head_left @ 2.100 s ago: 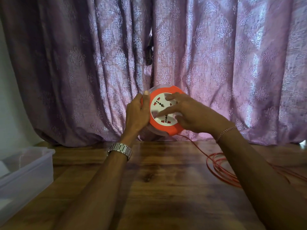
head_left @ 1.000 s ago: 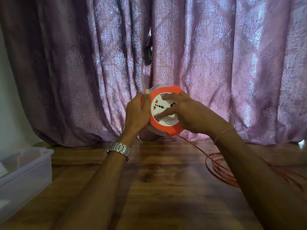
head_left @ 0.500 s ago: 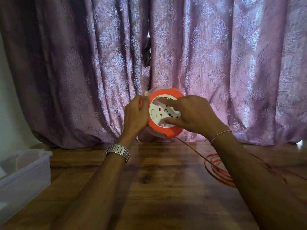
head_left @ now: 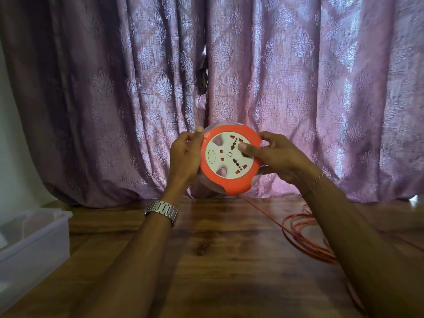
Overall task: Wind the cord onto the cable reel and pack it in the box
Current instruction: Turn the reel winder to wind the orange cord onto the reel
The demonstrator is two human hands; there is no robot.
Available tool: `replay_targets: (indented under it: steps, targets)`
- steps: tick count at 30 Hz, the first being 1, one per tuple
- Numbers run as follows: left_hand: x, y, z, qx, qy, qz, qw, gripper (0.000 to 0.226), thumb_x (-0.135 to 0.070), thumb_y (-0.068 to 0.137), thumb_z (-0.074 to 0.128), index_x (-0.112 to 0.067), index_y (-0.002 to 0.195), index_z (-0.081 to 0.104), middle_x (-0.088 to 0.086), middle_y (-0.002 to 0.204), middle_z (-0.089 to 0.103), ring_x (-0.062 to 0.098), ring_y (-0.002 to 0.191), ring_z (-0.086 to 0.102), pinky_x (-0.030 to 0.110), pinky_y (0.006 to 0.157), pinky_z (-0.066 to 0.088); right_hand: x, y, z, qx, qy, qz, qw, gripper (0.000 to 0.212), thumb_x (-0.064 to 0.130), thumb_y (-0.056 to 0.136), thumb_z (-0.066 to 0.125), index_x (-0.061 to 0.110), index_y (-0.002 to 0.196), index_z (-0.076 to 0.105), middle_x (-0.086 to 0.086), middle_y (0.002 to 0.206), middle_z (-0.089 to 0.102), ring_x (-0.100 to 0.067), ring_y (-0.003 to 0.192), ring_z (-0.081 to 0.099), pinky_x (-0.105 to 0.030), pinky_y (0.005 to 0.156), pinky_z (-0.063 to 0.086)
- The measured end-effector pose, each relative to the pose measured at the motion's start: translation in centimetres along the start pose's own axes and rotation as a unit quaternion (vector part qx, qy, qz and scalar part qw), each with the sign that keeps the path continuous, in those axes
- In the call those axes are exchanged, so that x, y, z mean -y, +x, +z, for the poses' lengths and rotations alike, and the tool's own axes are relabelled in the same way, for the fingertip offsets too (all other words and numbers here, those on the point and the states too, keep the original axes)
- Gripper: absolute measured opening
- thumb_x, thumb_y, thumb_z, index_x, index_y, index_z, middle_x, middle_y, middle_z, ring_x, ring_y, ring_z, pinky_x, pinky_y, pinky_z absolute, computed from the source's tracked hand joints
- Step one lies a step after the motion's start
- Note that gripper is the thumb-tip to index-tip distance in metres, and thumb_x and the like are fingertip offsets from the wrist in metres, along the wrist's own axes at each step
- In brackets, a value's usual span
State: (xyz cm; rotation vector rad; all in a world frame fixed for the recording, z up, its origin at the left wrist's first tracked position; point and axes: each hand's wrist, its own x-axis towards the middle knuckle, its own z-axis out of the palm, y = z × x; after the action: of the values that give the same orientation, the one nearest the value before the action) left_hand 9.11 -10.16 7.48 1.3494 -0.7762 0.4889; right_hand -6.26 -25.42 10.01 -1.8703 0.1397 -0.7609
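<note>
the wooden tabletop (head_left: 206,260) fills the near ground, with both forearms reaching forward over it. below and to the left of the left hand, at the picture's edge, a translucent plastic box (head_left: 34,244) stands on the tabletop, well apart from both hands; what lies inside it cannot be made out. below and to the right of the right hand, the red cord (head_left: 305,239) lies in loose loops on the tabletop, partly hidden behind the right forearm, and 1 strand climbs from the loops up toward the underside of the reel.

a metal watch (head_left: 161,211) sits on the left wrist, and a thin bracelet (head_left: 316,179) on the right wrist.

the cable reel (head_left: 229,159) is held up off the tabletop between the 2 hands, its orange rim and white socket face turned toward the camera. the left hand (head_left: 184,154) grips the reel's left edge, the thumb lying along the orange rim and the fingers curled round behind it. the right hand (head_left: 278,157) holds the reel's right edge, its thumb pressed flat on the white socket face and its fingers wrapped round the rim and back.

beyond both hands, a purple patterned curtain (head_left: 321,88) hangs down to the tabletop's far edge, with a narrow gap straight above the reel.
</note>
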Motion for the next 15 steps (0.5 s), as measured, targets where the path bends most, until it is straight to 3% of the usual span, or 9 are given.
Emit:
replay_targets:
  steps: [2,5,8,10,13,15]
  targets:
    - [0.2,0.2,-0.2,-0.005,-0.022,-0.011,1.0,0.041,-0.043,0.104,0.058,-0.024,0.068,0.051,-0.017,0.049,0.057,-0.003,0.049,0.051,0.018,0.051,0.042,-0.4,0.2,0.2,-0.008,0.049,0.013,0.999,0.055,0.037,0.069,0.085,0.013,0.113,0.061,-0.015,0.092,0.075,-0.03,0.07,0.073,-0.05,0.063,0.06]
    - [0.2,-0.2,-0.1,0.022,-0.04,-0.019,0.999,0.039,-0.04,0.106,0.055,-0.022,0.072,0.054,-0.009,0.059,0.056,0.015,0.06,0.057,0.035,0.06,0.046,-0.6,0.4,0.3,-0.031,0.11,0.025,0.993,0.064,0.035,0.069,0.085,0.009,0.119,0.054,-0.018,0.099,0.072,-0.03,0.067,0.073,-0.046,0.058,0.058]
    - [0.1,-0.8,0.6,0.026,-0.019,-0.013,0.999,0.035,-0.043,0.108,0.05,-0.024,0.078,0.054,-0.011,0.066,0.06,-0.003,0.059,0.058,0.023,0.061,0.046,-0.6,0.4,0.3,-0.024,0.121,0.033,0.992,0.066,0.035,0.071,0.084,0.01,0.123,0.051,-0.019,0.104,0.071,-0.034,0.073,0.073,-0.047,0.058,0.058]
    - [0.0,-1.2,0.9,0.026,0.013,-0.013,1.0,0.035,-0.048,0.108,0.043,-0.023,0.089,0.057,-0.01,0.077,0.066,-0.005,0.066,0.061,0.022,0.061,0.046,-0.7,0.4,0.3,-0.016,0.105,0.024,0.994,0.064,0.037,0.071,0.084,0.012,0.122,0.052,-0.018,0.106,0.071,-0.032,0.078,0.074,-0.048,0.06,0.059]
    - [0.0,-1.3,0.8,0.006,0.049,0.007,0.999,0.04,-0.048,0.109,0.038,-0.014,0.098,0.057,-0.005,0.082,0.065,0.003,0.072,0.062,0.029,0.066,0.046,-0.2,0.1,0.2,-0.044,-0.027,-0.045,0.998,0.06,0.051,0.073,0.079,0.019,0.118,0.055,-0.006,0.107,0.071,-0.023,0.083,0.073,-0.042,0.062,0.061]
    - [-0.2,-1.3,0.5,-0.007,0.055,0.017,0.998,0.044,-0.049,0.109,0.037,-0.011,0.098,0.057,-0.004,0.081,0.064,0.006,0.074,0.063,0.034,0.069,0.049,0.3,-0.1,0.0,-0.105,-0.2,-0.14,0.964,0.065,0.059,0.074,0.073,0.024,0.125,0.052,0.005,0.11,0.064,-0.015,0.091,0.066,-0.032,0.069,0.057]
